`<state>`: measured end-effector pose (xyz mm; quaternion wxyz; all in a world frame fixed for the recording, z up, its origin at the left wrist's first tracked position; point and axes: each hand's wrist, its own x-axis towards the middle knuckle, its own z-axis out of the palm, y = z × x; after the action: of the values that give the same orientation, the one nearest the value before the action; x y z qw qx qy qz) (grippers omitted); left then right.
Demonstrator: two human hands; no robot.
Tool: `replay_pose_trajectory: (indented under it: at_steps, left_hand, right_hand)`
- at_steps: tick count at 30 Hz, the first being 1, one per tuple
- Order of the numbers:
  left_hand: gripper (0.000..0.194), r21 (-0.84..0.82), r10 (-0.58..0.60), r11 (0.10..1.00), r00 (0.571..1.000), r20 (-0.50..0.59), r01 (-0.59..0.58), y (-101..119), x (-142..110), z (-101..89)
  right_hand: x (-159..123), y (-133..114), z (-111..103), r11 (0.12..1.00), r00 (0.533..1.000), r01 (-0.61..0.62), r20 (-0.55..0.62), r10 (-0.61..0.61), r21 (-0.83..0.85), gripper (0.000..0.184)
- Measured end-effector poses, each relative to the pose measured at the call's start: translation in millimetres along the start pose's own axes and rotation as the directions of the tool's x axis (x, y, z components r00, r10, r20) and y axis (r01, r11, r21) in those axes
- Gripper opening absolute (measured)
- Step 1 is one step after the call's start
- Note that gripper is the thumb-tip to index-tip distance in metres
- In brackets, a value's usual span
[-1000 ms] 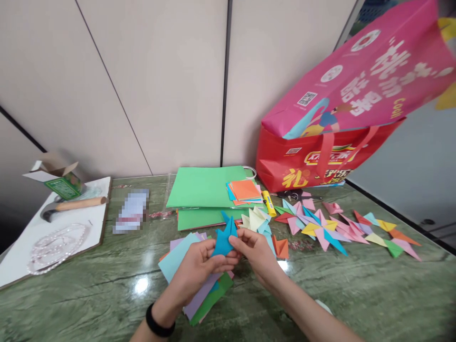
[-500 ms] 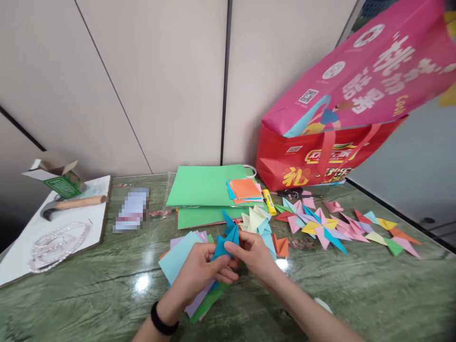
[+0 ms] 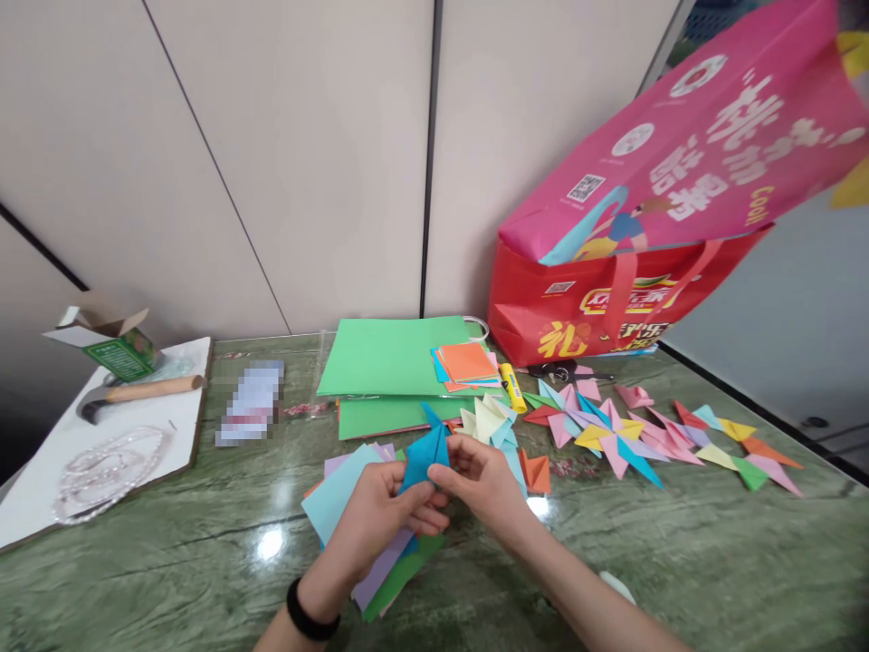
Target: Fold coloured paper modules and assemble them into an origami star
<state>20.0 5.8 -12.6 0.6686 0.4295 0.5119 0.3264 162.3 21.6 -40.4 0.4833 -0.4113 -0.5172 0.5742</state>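
Between my two hands is a folded piece of blue origami paper (image 3: pixel 426 457), with a pointed tip sticking up. My left hand (image 3: pixel 388 507) pinches its lower left side, thumb in front. From the right, my right hand (image 3: pixel 479 475) grips the lower right edge between thumb and fingers. Under my hands lies a fanned pile of coloured paper sheets (image 3: pixel 339 493), light blue, purple and green. Just behind my right hand stand folded cream paper pieces (image 3: pixel 485 417) and a folded orange piece (image 3: pixel 536 473).
Folded paper stars (image 3: pixel 611 426) spread to the right. Behind are green sheets (image 3: pixel 386 353), small orange squares (image 3: pixel 468 362), a yellow glue stick (image 3: pixel 512 388) and a red bag (image 3: pixel 557 299). At left, a white board (image 3: pixel 41 471) carries a sickle (image 3: pixel 142 391), beads (image 3: pixel 112 466) and a box (image 3: pixel 119 349).
The blue paper has turned slightly, so more of its flat face shows. My fingers have shifted a little on it, and both hands still hold it.
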Motion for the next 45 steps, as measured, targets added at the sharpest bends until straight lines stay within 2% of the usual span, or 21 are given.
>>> replay_pose_trajectory:
  at_steps: [3,12,19,22,23,25,28,32,35,37,39,41,45]
  left_hand:
    - [0.033,-0.013,0.024,1.0,0.999,-0.039,-0.024,-1,1,-1.5]
    - [0.026,-0.008,0.029,1.0,0.999,-0.04,-0.03,1,0,-0.9]
    - [0.01,0.304,0.205,0.938,0.974,-0.096,-0.167,-4,4,-3.0]
    - [0.007,0.328,0.213,0.925,0.977,-0.031,-0.191,3,1,-5.3]
    - [0.004,0.299,0.196,0.936,0.981,0.003,-0.188,5,0,-6.5]
    - [0.017,0.182,0.145,0.972,0.989,0.043,-0.15,8,-2,-9.3]
    - [0.031,0.056,0.113,0.992,0.993,0.037,-0.115,9,-2,-13.6]
    - [0.028,0.071,0.111,0.991,0.994,0.023,-0.113,6,0,-15.1]
    - [0.029,0.042,0.105,0.994,0.994,-0.017,-0.104,4,0,-13.4]
    - [0.029,-0.015,0.099,0.995,0.995,-0.016,-0.099,3,0,-12.2]
    - [0.029,-0.069,0.093,0.993,0.996,0.008,-0.093,3,0,-11.8]
    - [0.029,-0.09,0.094,0.992,0.995,0.013,-0.093,3,-1,-12.2]
    - [0.027,-0.076,0.089,0.993,0.996,-0.019,-0.09,1,0,-14.2]
  right_hand:
    - [1,2,-1,0.999,0.998,-0.033,-0.046,0.033,-0.001,0.024]
    - [0,-1,2,0.983,0.988,-0.098,-0.103,0.115,0.153,0.032]
    - [2,0,2,0.967,0.98,-0.15,-0.095,0.172,0.208,0.034]
    - [3,1,0,0.961,0.984,-0.145,-0.071,0.166,0.237,0.03]
    - [3,2,0,0.96,0.985,-0.14,-0.063,0.16,0.242,0.029]
    - [3,2,-1,0.965,0.989,-0.128,-0.047,0.142,0.229,0.027]
    - [2,3,-2,0.982,0.994,-0.101,-0.021,0.106,0.16,0.026]
    - [2,6,-2,0.996,0.998,-0.057,-0.003,0.057,0.074,0.027]
    - [2,8,-2,0.999,0.998,-0.004,-0.069,0.008,0.053,0.037]
    - [2,9,-1,0.999,0.996,0.024,-0.092,-0.022,0.023,0.032]
    - [0,9,-1,0.998,0.997,0.03,-0.07,-0.033,-0.047,0.021]
    - [-1,8,0,0.991,0.998,0.048,-0.036,-0.053,-0.125,0.018]
    - [-4,4,1,0.971,0.993,0.111,-0.009,-0.116,-0.209,0.032]
